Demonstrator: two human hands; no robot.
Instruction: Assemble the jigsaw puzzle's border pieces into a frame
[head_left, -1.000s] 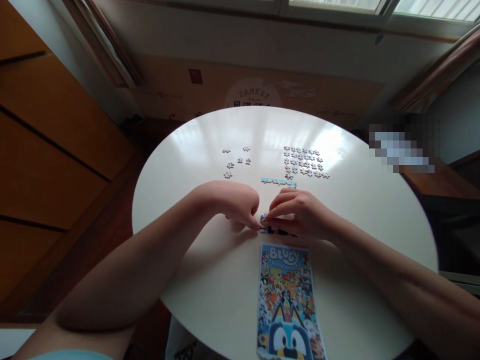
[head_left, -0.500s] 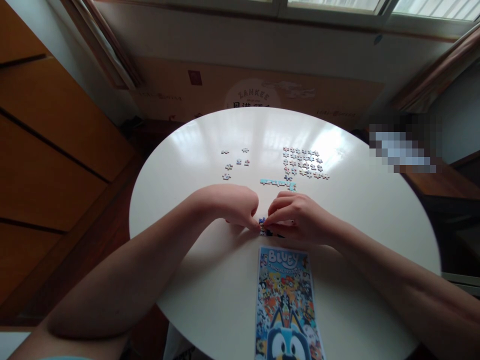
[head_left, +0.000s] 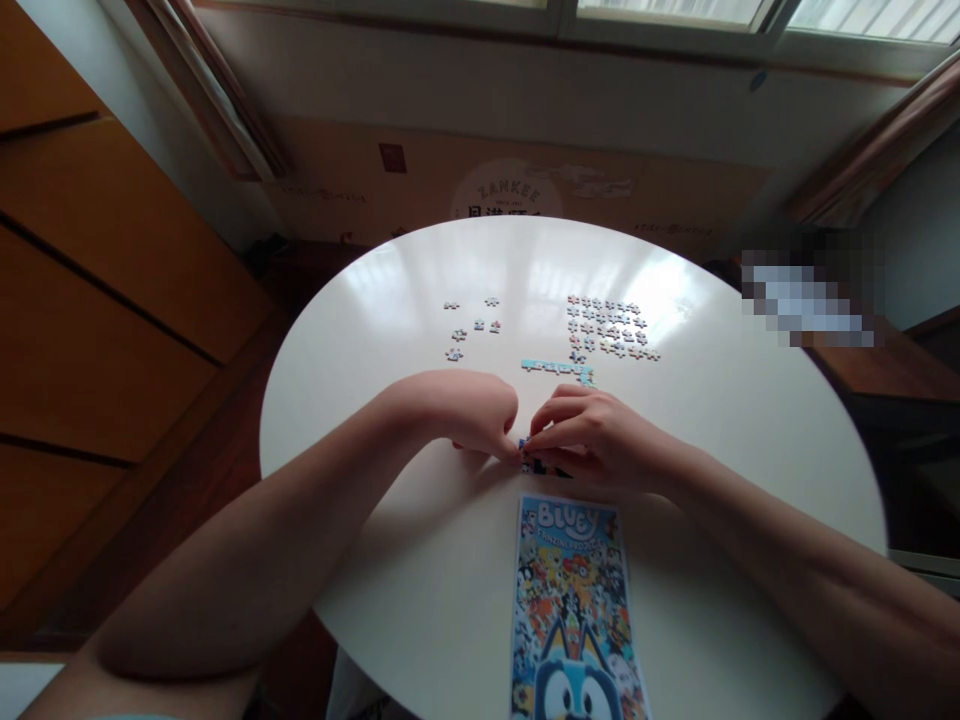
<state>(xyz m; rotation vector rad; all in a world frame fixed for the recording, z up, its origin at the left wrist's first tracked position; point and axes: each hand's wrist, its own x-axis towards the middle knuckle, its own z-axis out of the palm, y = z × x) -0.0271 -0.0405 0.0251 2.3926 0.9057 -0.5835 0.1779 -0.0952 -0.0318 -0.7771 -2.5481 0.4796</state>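
Note:
Both my hands meet over a small dark-blue section of joined jigsaw puzzle pieces (head_left: 527, 467) on the table. With its fingers curled under, my left hand (head_left: 484, 410) presses a fingertip against the section's left edge. My right hand (head_left: 592, 430) comes in from the other side, its fingers pinched down on a puzzle piece at the upper left and covering much of the section. Just beyond lies a light-blue strip of joined border pieces (head_left: 555, 367), with its right end turning toward me. Below my hands lies a colourful reference picture (head_left: 574, 600) titled "BLUEY".
Several loose pieces (head_left: 607, 325) sit in rows at the far right of the white oval table (head_left: 360, 340). More loose pieces (head_left: 459, 335) are scattered at the far left. A printed cardboard panel (head_left: 337, 170) stands behind the table, and wooden cabinets (head_left: 112, 250) are at the left.
Both hands keep nearly the same place at the dark-blue section. My right fingertips have shifted very slightly over the pieces; the other pieces and the picture stay put.

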